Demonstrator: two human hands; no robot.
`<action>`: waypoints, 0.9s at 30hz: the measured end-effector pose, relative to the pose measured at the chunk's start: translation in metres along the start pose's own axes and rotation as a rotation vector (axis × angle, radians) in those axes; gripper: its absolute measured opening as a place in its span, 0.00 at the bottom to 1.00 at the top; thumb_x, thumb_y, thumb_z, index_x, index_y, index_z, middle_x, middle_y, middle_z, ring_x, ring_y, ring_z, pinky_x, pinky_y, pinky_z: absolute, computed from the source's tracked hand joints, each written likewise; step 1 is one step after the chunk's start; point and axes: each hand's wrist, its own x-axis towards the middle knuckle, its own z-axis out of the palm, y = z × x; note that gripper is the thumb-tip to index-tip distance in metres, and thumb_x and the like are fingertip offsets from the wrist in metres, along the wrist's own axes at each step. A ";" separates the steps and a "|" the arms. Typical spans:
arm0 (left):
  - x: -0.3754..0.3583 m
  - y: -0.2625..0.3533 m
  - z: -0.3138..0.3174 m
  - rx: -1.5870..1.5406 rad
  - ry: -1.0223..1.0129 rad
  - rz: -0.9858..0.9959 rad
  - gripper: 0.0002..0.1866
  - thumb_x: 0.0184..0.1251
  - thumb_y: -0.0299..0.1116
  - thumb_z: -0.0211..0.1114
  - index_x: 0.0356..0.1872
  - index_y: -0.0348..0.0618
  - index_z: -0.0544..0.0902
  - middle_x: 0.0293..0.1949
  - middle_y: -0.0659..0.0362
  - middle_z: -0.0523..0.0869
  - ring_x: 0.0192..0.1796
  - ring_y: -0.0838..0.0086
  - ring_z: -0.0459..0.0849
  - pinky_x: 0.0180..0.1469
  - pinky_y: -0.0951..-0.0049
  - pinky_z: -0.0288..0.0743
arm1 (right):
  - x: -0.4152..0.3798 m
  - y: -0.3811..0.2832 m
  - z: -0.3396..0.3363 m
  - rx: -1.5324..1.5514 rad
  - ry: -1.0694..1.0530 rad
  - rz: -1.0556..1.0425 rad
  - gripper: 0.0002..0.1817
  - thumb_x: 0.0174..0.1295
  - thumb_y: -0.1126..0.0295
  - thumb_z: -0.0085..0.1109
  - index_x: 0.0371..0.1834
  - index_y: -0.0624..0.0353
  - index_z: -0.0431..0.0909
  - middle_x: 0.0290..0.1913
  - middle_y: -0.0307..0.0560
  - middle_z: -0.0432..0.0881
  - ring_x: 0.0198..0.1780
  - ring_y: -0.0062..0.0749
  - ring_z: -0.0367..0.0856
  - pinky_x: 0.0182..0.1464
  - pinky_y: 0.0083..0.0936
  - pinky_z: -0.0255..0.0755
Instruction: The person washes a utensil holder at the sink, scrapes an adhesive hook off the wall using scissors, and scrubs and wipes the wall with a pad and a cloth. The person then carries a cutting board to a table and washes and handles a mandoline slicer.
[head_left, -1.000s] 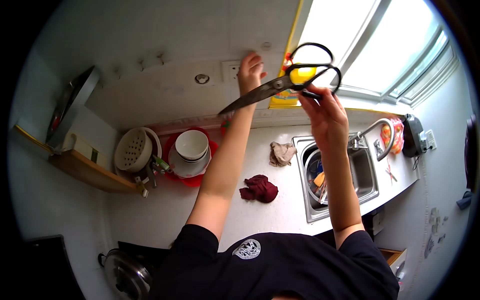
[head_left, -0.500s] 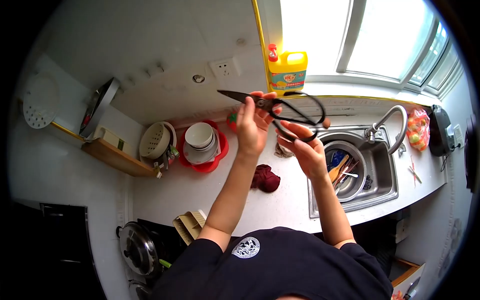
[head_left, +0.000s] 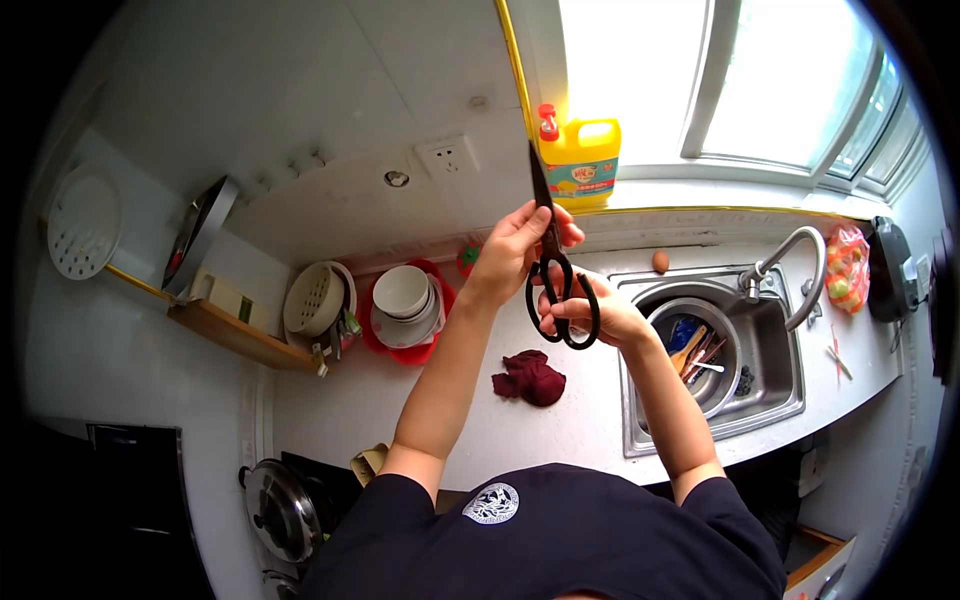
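Large black-handled steel scissors (head_left: 553,262) held upright, blades pointing up: left hand (head_left: 518,248) clamped around the pivot, right hand (head_left: 590,315) gripping the lower loops.

Pretty busy counter here, so going off the sink (head_left: 790,395) as the anchor. Inside it sits a metal pot (head_left: 712,372) with some utensils poking out, and the tap (head_left: 790,265) curves over its back edge. An egg (head_left: 660,261) sits just behind the sink's left corner. A dark red rag (head_left: 530,378) lies left of the sink, and further left there's a red basin with stacked bowls (head_left: 403,300) and a colander (head_left: 312,298). A yellow jug (head_left: 580,160) stands behind the sink on the windowsill.
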 end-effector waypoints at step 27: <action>0.108 0.056 -0.103 0.382 0.563 0.057 0.12 0.66 0.39 0.63 0.35 0.39 0.80 0.22 0.59 0.81 0.14 0.84 0.70 0.14 0.84 0.56 | 0.110 -0.013 -0.095 -1.399 0.800 -0.864 0.24 0.53 0.69 0.68 0.51 0.69 0.73 0.40 0.55 0.77 0.38 0.48 0.80 0.41 0.32 0.76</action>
